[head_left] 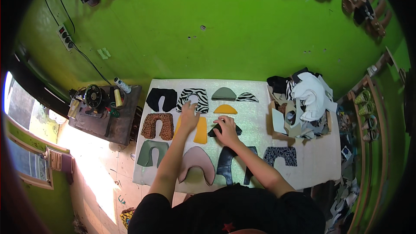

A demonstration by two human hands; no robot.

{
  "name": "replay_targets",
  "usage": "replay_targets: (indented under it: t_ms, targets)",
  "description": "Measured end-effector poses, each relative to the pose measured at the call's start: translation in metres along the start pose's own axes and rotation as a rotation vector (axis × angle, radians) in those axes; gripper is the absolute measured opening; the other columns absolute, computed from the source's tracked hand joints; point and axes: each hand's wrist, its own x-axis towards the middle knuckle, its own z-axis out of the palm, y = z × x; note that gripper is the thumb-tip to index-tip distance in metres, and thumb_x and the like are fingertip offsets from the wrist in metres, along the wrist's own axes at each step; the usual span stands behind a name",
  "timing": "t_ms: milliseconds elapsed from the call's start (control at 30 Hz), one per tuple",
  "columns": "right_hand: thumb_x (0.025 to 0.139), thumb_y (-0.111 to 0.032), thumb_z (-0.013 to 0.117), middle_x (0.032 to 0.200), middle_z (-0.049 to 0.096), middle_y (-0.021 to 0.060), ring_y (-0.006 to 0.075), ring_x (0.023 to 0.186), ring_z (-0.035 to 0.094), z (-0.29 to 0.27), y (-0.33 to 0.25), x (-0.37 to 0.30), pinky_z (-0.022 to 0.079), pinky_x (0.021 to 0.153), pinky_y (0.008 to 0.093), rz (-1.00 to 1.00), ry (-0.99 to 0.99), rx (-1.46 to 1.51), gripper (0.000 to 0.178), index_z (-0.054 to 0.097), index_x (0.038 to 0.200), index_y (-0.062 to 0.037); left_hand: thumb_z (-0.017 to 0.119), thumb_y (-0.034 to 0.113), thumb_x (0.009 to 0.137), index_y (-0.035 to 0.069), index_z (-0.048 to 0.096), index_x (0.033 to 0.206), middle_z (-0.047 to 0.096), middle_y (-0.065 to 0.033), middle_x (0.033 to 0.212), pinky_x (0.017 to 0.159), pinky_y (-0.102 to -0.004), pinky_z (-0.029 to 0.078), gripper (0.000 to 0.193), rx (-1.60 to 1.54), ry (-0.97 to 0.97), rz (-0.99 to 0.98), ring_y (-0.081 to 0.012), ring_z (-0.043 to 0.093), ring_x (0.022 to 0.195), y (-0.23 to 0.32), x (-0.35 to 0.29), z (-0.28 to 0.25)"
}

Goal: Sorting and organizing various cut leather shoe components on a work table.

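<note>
My left hand (pixel 189 115) lies flat with fingers spread across the yellow U-shaped cut piece (pixel 200 131), its fingertips reaching the zebra-striped U-shaped piece (pixel 193 97). My right hand (pixel 226 131) presses down on a small black curved piece (pixel 237 129), below the yellow half-moon piece (pixel 225 109). Around them on the white table (pixel 316 158) lie a black piece (pixel 161 98), a leopard-print piece (pixel 157 125), a green piece (pixel 151 152), a pink piece (pixel 197 162), a dark glossy piece (pixel 229 162), a grey half-moon (pixel 223 94) and a small zebra half-moon (pixel 247 97).
A black-and-white patterned piece (pixel 281 154) lies at the right. A cardboard box (pixel 277 121) piled with fabric scraps stands at the table's right end. A small table with a sewing machine (pixel 93 97) and thread spools is at the left. Sandals (pixel 359 0) hang on the green wall.
</note>
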Motion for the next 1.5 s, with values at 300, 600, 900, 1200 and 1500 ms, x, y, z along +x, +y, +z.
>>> replay_targets:
  t_ms: [300,600,900,1200,1500]
  targets:
    - [0.07,-0.011,0.06,0.105,0.049,0.0085,0.0301,0.103,0.041,-0.08,0.02,-0.102,0.031,0.089,0.0413,0.085,0.264,0.031,0.021,0.06,0.091,-0.0118,0.062,0.016,0.074,0.01,0.055,0.109,0.039,-0.0232,0.125,0.098,-0.043,0.031,0.036,-0.327,-0.195,0.28,-0.0391,0.035,0.117,0.139,-0.063,0.02]
    - [0.071,-0.008,0.059,0.097,0.052,0.0089,0.03,0.097,0.042,-0.149,0.05,-0.159,0.033,0.088,0.0403,0.172,0.527,-0.007,0.014,0.061,0.085,-0.0095,0.062,0.016,0.074,0.011,0.055,0.108,0.039,-0.0213,0.125,0.098,-0.0442,0.03,0.035,-0.422,-0.289,0.473,-0.0391,0.033,0.118,0.241,-0.096,0.052]
    - [0.071,-0.006,0.06,0.093,0.055,0.009,0.0297,0.094,0.045,-0.228,0.093,-0.183,0.035,0.085,0.039,0.172,0.653,-0.138,0.013,0.06,0.083,-0.0075,0.059,0.017,0.074,0.009,0.055,0.107,0.043,-0.0167,0.126,0.1,-0.0453,0.028,0.033,-0.495,-0.31,0.624,-0.0366,0.033,0.124,0.334,-0.092,0.091]
    - [0.071,-0.01,0.062,0.097,0.055,0.0057,0.0287,0.098,0.044,-0.325,0.171,-0.134,0.032,0.088,0.0401,0.176,0.643,-0.321,0.02,0.059,0.091,-0.0096,0.059,0.029,0.075,0.011,0.049,0.118,0.032,-0.011,0.137,0.096,-0.0672,0.012,0.047,-0.179,-0.412,0.588,-0.03,0.019,0.133,0.409,-0.082,0.12]
    - [0.07,-0.021,0.068,0.106,0.055,0.0024,0.0242,0.105,0.045,-0.361,0.223,-0.091,0.033,0.089,0.0396,0.194,0.356,-0.391,0.034,0.061,0.103,-0.0141,0.058,0.031,0.077,0.003,0.025,0.134,0.02,-0.0135,0.143,0.099,-0.0638,0.014,0.072,-0.009,-0.448,0.56,-0.0285,0.015,0.134,0.438,-0.034,0.156]
